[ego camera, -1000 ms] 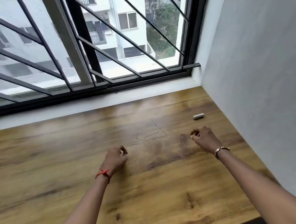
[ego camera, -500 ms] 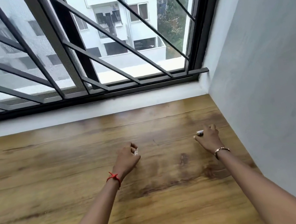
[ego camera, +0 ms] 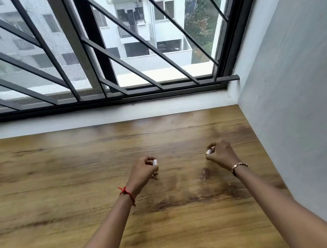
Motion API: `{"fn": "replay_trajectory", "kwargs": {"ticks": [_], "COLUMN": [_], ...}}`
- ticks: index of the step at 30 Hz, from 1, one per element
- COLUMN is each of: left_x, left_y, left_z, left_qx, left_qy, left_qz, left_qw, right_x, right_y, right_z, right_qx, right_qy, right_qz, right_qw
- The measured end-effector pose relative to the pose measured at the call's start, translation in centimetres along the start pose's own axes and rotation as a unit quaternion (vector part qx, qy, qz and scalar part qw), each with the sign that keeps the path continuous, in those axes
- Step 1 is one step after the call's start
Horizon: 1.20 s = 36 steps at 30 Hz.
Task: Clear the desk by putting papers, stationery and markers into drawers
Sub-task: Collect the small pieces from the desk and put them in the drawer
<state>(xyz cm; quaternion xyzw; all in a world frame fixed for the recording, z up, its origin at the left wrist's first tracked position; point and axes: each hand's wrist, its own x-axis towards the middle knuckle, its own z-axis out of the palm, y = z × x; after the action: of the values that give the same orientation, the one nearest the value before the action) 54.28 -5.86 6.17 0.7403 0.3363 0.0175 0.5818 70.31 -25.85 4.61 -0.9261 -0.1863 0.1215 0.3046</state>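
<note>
My left hand hovers over the middle of the wooden desk, its fingers curled around a small white cylindrical piece whose end pokes out at the fingertips. My right hand is further right, near the wall, pinching another small white piece between thumb and fingers. Both pieces are mostly hidden by the fingers. No drawer is in view.
A grey wall runs along the desk's right edge. A window with dark metal bars and a white sill borders the far edge. The desk stretches left and toward me.
My right hand reached to the white piece lying near the wall and picked it up. The left hand stayed closed on its piece. The view tilted up toward the window.
</note>
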Motion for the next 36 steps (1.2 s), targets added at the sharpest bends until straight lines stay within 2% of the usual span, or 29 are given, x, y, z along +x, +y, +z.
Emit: {"fn": "replay_trajectory", "kwargs": {"ticks": [3,6,10,14,18,27,32,36], "left_x": [-1.2,-3.0,-5.8,-9.3,-12.3,-18.9,-23.1,-27.7], "left_y": [0.2,-0.2,-1.3,-3.1,-5.0,-8.5,-10.6,-13.6], "left_z": [-0.6,-1.6,-3.2,-4.7,-5.5,-7.0,-7.5,-7.4], "left_qx": [-0.11,-0.189,-0.24,-0.211,-0.187,-0.148,-0.139,-0.128], "left_qy": [-0.033,-0.074,-0.124,-0.181,-0.204,-0.185,-0.179,-0.145], "left_qz": [-0.042,-0.05,-0.044,-0.033,-0.033,-0.025,-0.049,-0.055], "left_qw": [0.992,0.978,0.962,0.96,0.96,0.971,0.973,0.98], "right_x": [-2.0,-4.6,-8.8,-13.6,-18.0,-26.0,-30.4,-34.8], "right_y": [-3.0,-5.9,-9.1,-10.9,-11.6,-13.3,-12.7,-12.5], "right_z": [0.3,0.9,2.6,4.7,6.0,7.4,9.1,10.8], "right_qx": [0.038,0.095,0.119,0.122,0.106,0.075,0.067,0.051], "right_qy": [-0.082,-0.153,-0.184,-0.172,-0.179,-0.181,-0.191,-0.212], "right_qz": [-0.034,-0.068,-0.113,-0.138,-0.134,-0.178,-0.194,-0.2], "right_qw": [0.995,0.981,0.969,0.968,0.969,0.964,0.96,0.955]}}
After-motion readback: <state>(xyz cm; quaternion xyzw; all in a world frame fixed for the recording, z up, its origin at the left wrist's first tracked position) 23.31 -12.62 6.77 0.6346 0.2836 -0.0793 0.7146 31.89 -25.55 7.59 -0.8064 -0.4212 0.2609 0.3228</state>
